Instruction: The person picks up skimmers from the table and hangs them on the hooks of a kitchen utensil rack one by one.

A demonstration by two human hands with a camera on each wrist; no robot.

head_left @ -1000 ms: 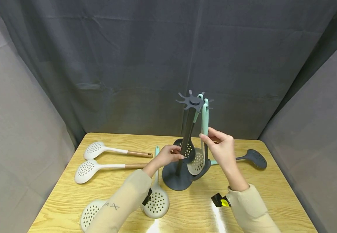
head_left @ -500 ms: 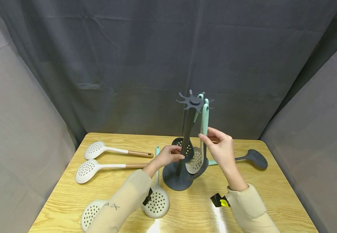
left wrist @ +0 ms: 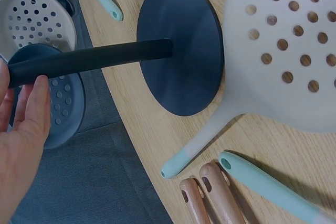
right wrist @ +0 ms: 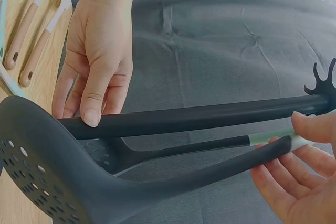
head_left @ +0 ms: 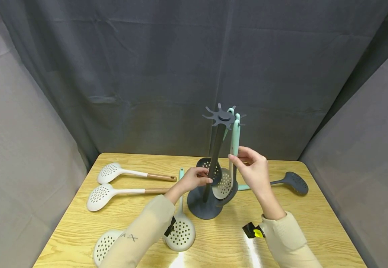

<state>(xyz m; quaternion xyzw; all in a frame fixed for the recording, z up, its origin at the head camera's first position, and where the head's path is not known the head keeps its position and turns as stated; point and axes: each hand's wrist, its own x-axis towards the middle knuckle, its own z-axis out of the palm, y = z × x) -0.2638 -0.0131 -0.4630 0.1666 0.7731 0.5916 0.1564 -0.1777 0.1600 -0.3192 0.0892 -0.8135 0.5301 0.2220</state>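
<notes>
In the head view my left hand (head_left: pixel 194 179) grips the pole of a dark utensil stand (head_left: pixel 217 145) low down, above its round base. My right hand (head_left: pixel 252 167) pinches the mint handle of a dark skimmer (right wrist: pixel 184 182), thumb on one side and fingers on the other. That handle's top end is at a hook of the stand's star-shaped top; whether it hangs there freely cannot be told. Behind it hang a pale skimmer (head_left: pixel 222 188) and another dark skimmer (head_left: pixel 218 175), close to the pole. The left wrist view shows the pole (left wrist: pixel 100 59) between my fingers.
Two white skimmers with wooden handles, one farther back (head_left: pixel 108 173) and one nearer (head_left: pixel 99 197), lie at the left. A mint-handled pale skimmer (head_left: pixel 180 232) and another pale skimmer (head_left: pixel 104 247) lie in front. One dark skimmer (head_left: pixel 296 182) lies at right. Grey curtains (head_left: pixel 167 74) enclose the table.
The heads of the hanging skimmers and of the one in my right hand have swung slightly left, towards the pole. My right hand has shifted a little left; my left hand stays put.
</notes>
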